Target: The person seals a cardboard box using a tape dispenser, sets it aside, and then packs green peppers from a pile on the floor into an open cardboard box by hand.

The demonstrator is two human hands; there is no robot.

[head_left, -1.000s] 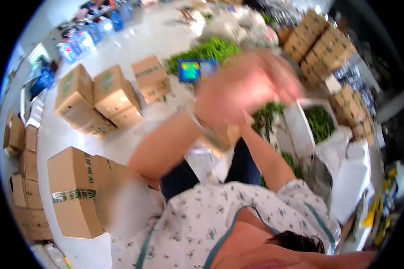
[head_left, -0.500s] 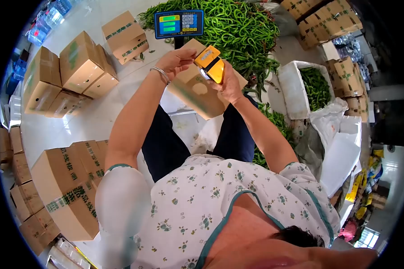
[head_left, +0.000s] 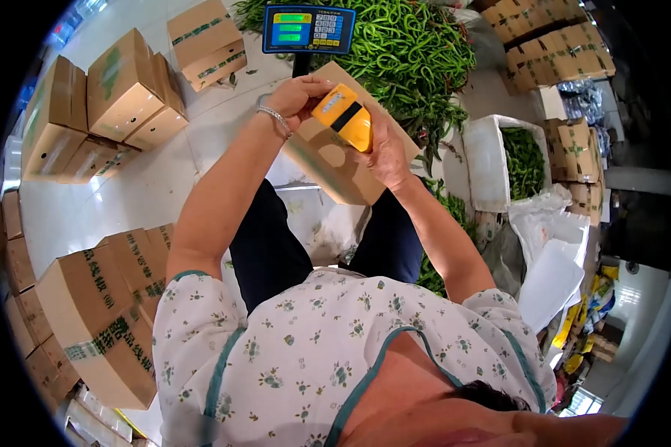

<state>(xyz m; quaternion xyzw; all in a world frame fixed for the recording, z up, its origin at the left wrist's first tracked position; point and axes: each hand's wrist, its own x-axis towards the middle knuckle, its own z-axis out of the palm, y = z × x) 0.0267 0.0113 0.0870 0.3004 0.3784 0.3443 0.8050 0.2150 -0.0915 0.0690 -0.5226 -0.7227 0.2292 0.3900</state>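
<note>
In front of me, my right hand (head_left: 388, 155) grips a yellow handheld device (head_left: 343, 117) with a black band across it and a small pale label near its upper end. My left hand (head_left: 297, 98), with a bracelet at the wrist, has its fingers closed beside the device's upper left end; what they pinch, if anything, is hidden. Both hands are above a closed brown carton (head_left: 350, 186) between my knees. Just beyond the carton stands a blue scale display (head_left: 308, 30) with lit green readouts and a keypad.
A large heap of green chili peppers (head_left: 417, 56) lies behind the carton. More peppers fill a white foam box (head_left: 488, 164) at right. Taped cartons (head_left: 127, 93) stand at left, with a bigger carton (head_left: 101, 320) nearer my left side.
The yellow device has turned so its broad top faces up more, and the white round part seen on its side is now hidden. The view has shifted slightly.
</note>
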